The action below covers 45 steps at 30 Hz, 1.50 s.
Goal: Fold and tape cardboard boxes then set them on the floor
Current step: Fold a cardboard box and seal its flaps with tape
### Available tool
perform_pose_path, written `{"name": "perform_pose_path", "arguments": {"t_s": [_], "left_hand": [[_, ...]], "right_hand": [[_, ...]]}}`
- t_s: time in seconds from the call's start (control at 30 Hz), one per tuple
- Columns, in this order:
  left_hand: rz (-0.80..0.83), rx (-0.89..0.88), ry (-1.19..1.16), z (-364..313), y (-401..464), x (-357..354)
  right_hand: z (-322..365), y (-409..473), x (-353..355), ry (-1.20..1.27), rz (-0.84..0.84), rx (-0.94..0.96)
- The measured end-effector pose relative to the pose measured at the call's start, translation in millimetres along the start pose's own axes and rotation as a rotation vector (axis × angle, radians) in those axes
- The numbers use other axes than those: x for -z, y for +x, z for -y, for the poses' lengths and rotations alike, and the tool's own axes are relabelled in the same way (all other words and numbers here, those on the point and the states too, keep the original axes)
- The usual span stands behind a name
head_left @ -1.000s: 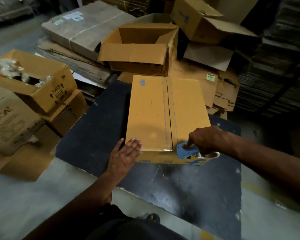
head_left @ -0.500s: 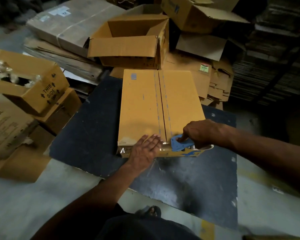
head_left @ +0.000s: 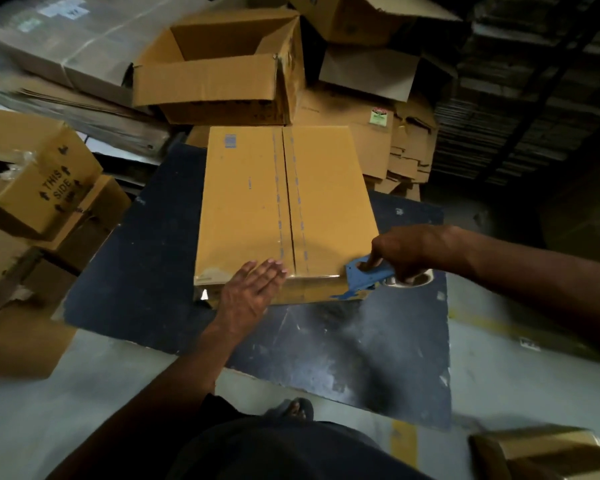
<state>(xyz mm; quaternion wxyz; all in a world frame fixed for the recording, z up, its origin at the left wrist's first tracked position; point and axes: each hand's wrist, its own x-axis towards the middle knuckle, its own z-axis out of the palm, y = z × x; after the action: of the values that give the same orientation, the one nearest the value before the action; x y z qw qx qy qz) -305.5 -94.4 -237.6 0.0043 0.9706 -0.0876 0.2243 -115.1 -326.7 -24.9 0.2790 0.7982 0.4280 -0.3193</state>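
Observation:
A closed yellow-brown cardboard box [head_left: 329,199] lies on a dark blue table [head_left: 343,355], its top flaps meeting along a taped centre seam. My left hand [head_left: 252,294] presses flat with straight fingers on the box's near edge, left of the seam. My right hand [head_left: 407,252] grips a blue tape dispenser [head_left: 368,277] at the box's near right corner, with the tape roll showing under my fingers. Clear tape shines along the near edge between my hands.
An open cardboard box [head_left: 219,67] stands behind the table amid stacked flat cardboard [head_left: 406,154]. Several boxes, one marked THIS SIDE [head_left: 39,174], crowd the left. Another box [head_left: 541,452] sits on the floor at the bottom right. My sandalled foot [head_left: 293,408] shows below the table.
My right hand has dragged the dispenser rightward along the near edge to the right corner. My left hand slid right along that edge toward the seam, pressing the tape.

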Motion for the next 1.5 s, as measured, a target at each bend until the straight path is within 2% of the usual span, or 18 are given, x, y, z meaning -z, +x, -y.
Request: {"name": "perform_pose_path", "arguments": {"t_s": [0.07, 0.2, 0.33, 0.47, 0.57, 0.63, 0.77, 0.9, 1.2, 1.43, 1.5], "left_hand": [[-0.032, 0.003, -0.029, 25.3, -17.3, 7.3], [-0.008, 0.083, -0.029, 80.8, -52.1, 28.6], [0.023, 0.167, 0.029, 77.1, -39.0, 50.2], [0.137, 0.018, 0.067, 12.3, 2.2, 37.5], [0.170, 0.104, -0.014, -13.4, 13.5, 17.2], [0.153, 0.143, -0.052, -13.8, 10.8, 13.7], [0.101, 0.114, -0.031, -10.4, 2.5, 9.4], [0.099, 0.109, -0.017, -10.5, 0.8, 2.9], [0.039, 0.099, -0.050, -11.5, 1.3, 1.4], [0.133, 0.127, -0.087, -12.8, 4.1, 11.7], [0.211, 0.152, -0.088, -13.0, 5.7, 17.0]], "right_hand": [[20.2, 5.7, 6.9, 0.014, -0.003, 0.049], [76.3, 26.8, 25.1, -0.108, -0.094, 0.174], [101.1, 38.6, 41.0, -0.174, -0.164, 0.203], [94.2, 38.1, 47.7, -0.150, -0.126, 0.189], [95.0, 36.3, 49.2, -0.180, -0.135, 0.175], [94.5, 33.1, 49.7, -0.171, -0.145, 0.162], [68.3, 21.2, 44.7, -0.148, -0.154, 0.122], [31.8, 4.5, 18.5, -0.148, -0.082, 0.074], [-13.8, -19.2, -2.5, -0.073, -0.055, -0.021], [-15.2, 13.4, -39.9, 0.030, -0.073, -0.020], [-11.1, 27.0, -54.7, 0.061, -0.101, 0.003]]}}
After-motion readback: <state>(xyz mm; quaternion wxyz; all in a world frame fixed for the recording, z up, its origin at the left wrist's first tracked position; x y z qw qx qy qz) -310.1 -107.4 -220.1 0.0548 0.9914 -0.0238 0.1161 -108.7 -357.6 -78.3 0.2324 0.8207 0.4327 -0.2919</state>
